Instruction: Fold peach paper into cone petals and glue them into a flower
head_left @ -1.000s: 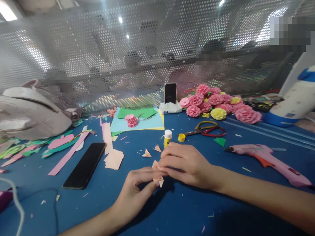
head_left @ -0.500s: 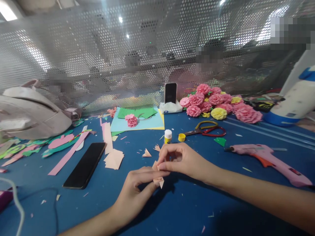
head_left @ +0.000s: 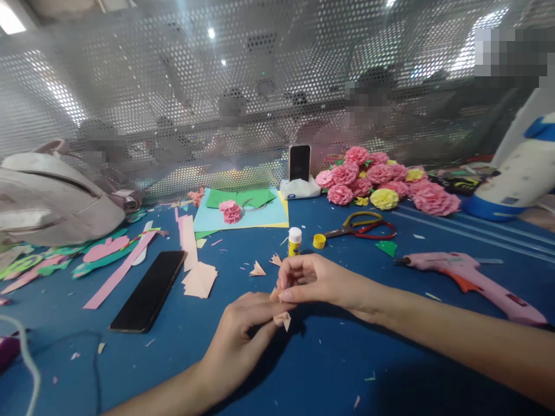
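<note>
The small folded peach paper piece (head_left: 282,319) sits between both hands, near the middle of the blue table (head_left: 347,364), a bit nearer than the little yellow glue stick (head_left: 295,241). I think a neat fold needs lined-up edges and a firm, even squeeze. The left hand (head_left: 240,341) pinches the paper tight from below. The right hand (head_left: 316,280) has its fingertips (head_left: 286,296) closed on the top corner.

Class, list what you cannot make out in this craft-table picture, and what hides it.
Head view only.
Peach paper piece: mostly covered by left hand and right hand, shape unclear.
Whatever lies behind the mesh screen: blurred.
White-and-blue bottle: cut off by right edge.
Grey bag: cut off by left edge.
</note>
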### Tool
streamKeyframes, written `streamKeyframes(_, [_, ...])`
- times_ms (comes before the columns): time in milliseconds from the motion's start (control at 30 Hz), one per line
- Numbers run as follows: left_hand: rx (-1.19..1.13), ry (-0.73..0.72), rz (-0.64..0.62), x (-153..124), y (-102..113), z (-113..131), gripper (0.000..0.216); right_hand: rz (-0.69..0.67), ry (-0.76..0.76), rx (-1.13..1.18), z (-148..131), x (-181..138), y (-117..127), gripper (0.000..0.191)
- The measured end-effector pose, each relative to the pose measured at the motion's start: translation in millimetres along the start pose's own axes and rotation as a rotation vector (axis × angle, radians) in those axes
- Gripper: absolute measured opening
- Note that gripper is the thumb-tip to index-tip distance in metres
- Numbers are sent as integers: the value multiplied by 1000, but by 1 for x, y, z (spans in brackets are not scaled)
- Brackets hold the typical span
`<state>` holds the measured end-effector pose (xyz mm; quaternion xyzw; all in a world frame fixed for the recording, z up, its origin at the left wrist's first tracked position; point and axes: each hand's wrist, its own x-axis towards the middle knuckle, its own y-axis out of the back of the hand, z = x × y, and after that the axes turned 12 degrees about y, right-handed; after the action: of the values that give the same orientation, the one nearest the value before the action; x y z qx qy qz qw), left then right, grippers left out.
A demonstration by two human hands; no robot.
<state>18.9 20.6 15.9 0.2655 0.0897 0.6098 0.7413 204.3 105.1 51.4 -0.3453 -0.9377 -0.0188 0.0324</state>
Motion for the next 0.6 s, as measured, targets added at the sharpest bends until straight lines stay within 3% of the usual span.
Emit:
streamKeyframes(367, [24, -30, -21, 0, -2, -3, 25, 29, 28, -79, -1, -2, -5, 23])
streamKeyframes(600, [20, -33, -30, 1, -2, -1, 26, 84, 191, -186, 7, -2, -12, 20])
